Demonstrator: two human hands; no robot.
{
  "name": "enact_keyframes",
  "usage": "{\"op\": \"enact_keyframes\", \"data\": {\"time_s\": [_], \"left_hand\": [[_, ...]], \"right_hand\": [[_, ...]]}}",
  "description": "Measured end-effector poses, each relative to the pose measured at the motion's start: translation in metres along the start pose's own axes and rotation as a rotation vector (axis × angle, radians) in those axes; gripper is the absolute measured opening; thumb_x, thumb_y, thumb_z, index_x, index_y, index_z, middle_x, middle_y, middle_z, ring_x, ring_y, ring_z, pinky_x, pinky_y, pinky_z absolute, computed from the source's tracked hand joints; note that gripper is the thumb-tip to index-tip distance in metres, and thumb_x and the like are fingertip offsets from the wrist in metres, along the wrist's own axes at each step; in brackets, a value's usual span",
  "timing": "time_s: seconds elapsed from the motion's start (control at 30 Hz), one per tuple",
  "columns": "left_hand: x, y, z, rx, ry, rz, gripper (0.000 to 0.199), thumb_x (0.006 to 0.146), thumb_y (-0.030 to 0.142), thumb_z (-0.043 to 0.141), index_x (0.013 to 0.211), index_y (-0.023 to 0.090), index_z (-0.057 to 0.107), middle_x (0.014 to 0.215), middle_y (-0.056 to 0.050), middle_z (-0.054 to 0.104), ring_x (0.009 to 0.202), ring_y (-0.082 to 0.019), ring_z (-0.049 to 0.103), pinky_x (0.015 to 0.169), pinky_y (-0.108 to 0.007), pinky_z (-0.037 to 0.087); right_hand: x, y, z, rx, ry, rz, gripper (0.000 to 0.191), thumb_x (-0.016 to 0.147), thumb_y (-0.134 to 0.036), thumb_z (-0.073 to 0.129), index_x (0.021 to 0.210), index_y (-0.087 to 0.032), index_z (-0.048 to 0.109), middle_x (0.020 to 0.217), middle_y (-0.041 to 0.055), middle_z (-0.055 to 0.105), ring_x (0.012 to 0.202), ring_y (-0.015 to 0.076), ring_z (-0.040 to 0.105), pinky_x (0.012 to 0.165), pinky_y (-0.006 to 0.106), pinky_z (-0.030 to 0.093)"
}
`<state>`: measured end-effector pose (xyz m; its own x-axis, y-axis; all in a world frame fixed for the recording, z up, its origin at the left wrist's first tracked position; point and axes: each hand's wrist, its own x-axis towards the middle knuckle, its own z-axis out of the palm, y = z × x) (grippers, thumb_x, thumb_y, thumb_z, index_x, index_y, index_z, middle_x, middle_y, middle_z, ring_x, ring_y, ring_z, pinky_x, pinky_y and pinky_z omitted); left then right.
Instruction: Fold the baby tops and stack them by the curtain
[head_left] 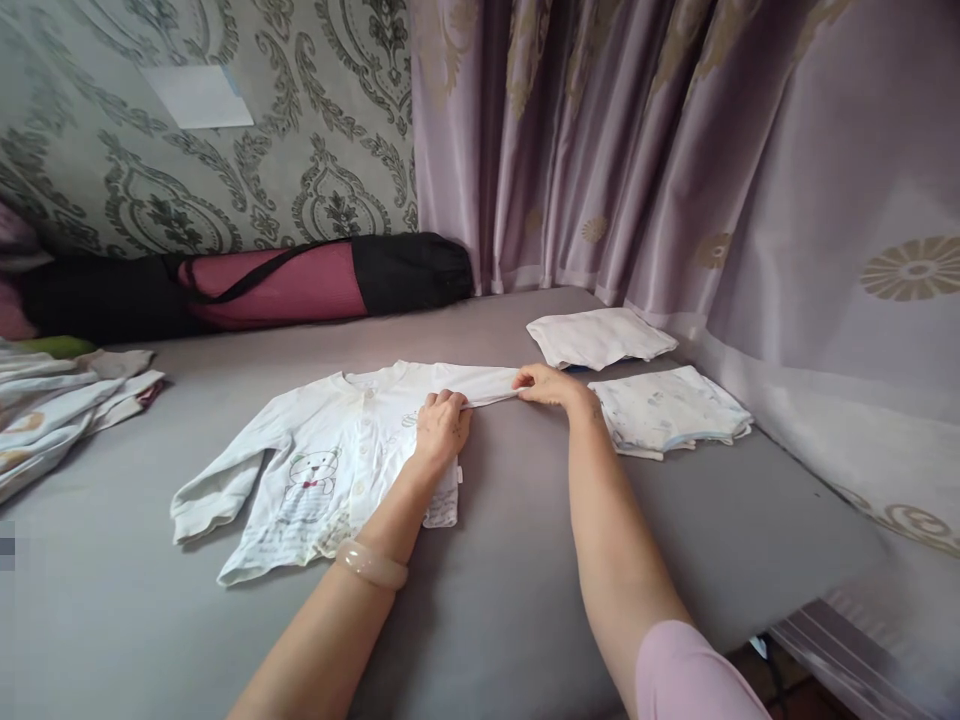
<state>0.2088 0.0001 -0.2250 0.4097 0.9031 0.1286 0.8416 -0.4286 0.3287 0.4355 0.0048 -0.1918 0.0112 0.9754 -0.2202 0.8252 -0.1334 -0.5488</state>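
A small white long-sleeved shirt (341,450) with a bear print and buttons lies spread on the grey surface. Its left-hand sleeve in view slants down toward the front, and the other sleeve stretches out to the right. My left hand (444,428) is closed on that stretched sleeve near the shoulder and side of the shirt. At the sleeve's cuff end, my right hand (551,387) pinches the fabric. A bangle circles my left wrist.
Two folded white garments, one behind (600,337) and one nearer (671,408), lie right of my right hand. More clothes (67,400) are heaped at the left edge. A black and maroon bag (277,287) lies along the wall beside purple curtains (600,150).
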Motion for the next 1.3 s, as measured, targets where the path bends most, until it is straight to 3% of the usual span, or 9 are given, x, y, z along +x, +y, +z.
{"op": "enact_keyframes", "data": {"time_s": [0.2,0.37,0.5,0.6,0.77,0.93,1.07,1.17,1.3], "left_hand": [[0.005,-0.009,0.009,-0.054,0.048,0.022,0.021,0.095,0.026,0.049,0.103,0.020,0.067,0.106,-0.009,0.068,0.099,-0.024,0.057,0.089,-0.035,0.044],[0.008,-0.011,0.010,-0.124,0.084,0.026,0.022,0.095,0.024,0.048,0.096,0.020,0.069,0.100,-0.008,0.070,0.095,-0.024,0.057,0.087,-0.034,0.045],[0.007,-0.011,0.008,-0.163,0.098,0.015,0.023,0.093,0.023,0.047,0.094,0.020,0.070,0.099,-0.007,0.070,0.093,-0.023,0.057,0.086,-0.034,0.045],[0.007,-0.010,0.008,-0.172,0.089,-0.001,0.024,0.094,0.023,0.046,0.094,0.020,0.070,0.100,-0.007,0.070,0.095,-0.023,0.057,0.086,-0.034,0.045],[0.007,-0.010,0.008,-0.145,0.069,0.006,0.021,0.093,0.023,0.047,0.094,0.021,0.068,0.102,-0.007,0.069,0.097,-0.024,0.057,0.088,-0.035,0.044],[0.002,-0.009,0.003,-0.097,0.018,0.015,0.024,0.091,0.021,0.049,0.111,0.021,0.063,0.111,-0.009,0.065,0.103,-0.025,0.055,0.089,-0.036,0.043],[0.001,-0.006,0.001,-0.062,0.020,0.007,0.032,0.091,0.015,0.042,0.114,0.023,0.063,0.112,-0.009,0.065,0.105,-0.027,0.054,0.087,-0.037,0.043],[0.000,-0.005,0.001,-0.054,0.036,-0.010,0.032,0.088,0.012,0.043,0.109,0.023,0.064,0.112,-0.008,0.064,0.105,-0.028,0.053,0.085,-0.039,0.042],[0.000,-0.004,0.001,-0.020,0.016,-0.010,0.030,0.082,0.008,0.044,0.099,0.023,0.064,0.110,-0.008,0.065,0.107,-0.029,0.051,0.084,-0.040,0.040]], "right_hand": [[0.006,0.008,0.002,0.069,0.249,-0.082,0.018,0.087,-0.018,0.057,0.095,-0.019,0.073,0.093,0.0035,0.073,0.087,0.0163,0.064,0.077,0.024,0.044],[0.004,0.017,0.000,0.192,0.109,-0.043,0.017,0.083,-0.025,0.066,0.097,-0.019,0.074,0.094,0.0037,0.072,0.089,0.0171,0.065,0.081,0.025,0.046],[-0.003,0.019,-0.004,0.193,0.001,-0.023,0.046,0.073,-0.017,0.075,0.118,-0.022,0.067,0.106,0.0057,0.068,0.100,0.0175,0.063,0.085,0.024,0.047],[-0.005,0.015,-0.004,0.099,-0.009,-0.037,0.053,0.070,-0.009,0.068,0.120,-0.026,0.063,0.111,0.0041,0.064,0.100,0.0165,0.060,0.081,0.023,0.047],[-0.002,0.008,0.000,0.004,0.135,-0.084,0.028,0.079,-0.016,0.055,0.103,-0.023,0.069,0.104,0.0018,0.065,0.088,0.0160,0.058,0.080,0.025,0.043],[-0.004,0.007,-0.006,0.061,0.235,-0.120,0.026,0.087,-0.027,0.051,0.102,-0.023,0.072,0.089,0.0004,0.068,0.080,0.0156,0.058,0.078,0.025,0.042],[-0.007,0.007,-0.013,0.039,0.189,-0.041,0.023,0.086,-0.029,0.056,0.100,-0.024,0.074,0.085,-0.0004,0.068,0.077,0.0151,0.058,0.072,0.024,0.042],[-0.007,0.007,-0.015,-0.011,0.165,-0.001,0.019,0.081,-0.024,0.063,0.095,-0.023,0.076,0.093,0.0005,0.070,0.082,0.0155,0.060,0.075,0.023,0.043],[-0.008,0.009,-0.017,-0.080,0.006,0.099,0.024,0.070,-0.011,0.069,0.088,-0.024,0.079,0.088,-0.0007,0.072,0.080,0.0155,0.063,0.072,0.021,0.044]]}}
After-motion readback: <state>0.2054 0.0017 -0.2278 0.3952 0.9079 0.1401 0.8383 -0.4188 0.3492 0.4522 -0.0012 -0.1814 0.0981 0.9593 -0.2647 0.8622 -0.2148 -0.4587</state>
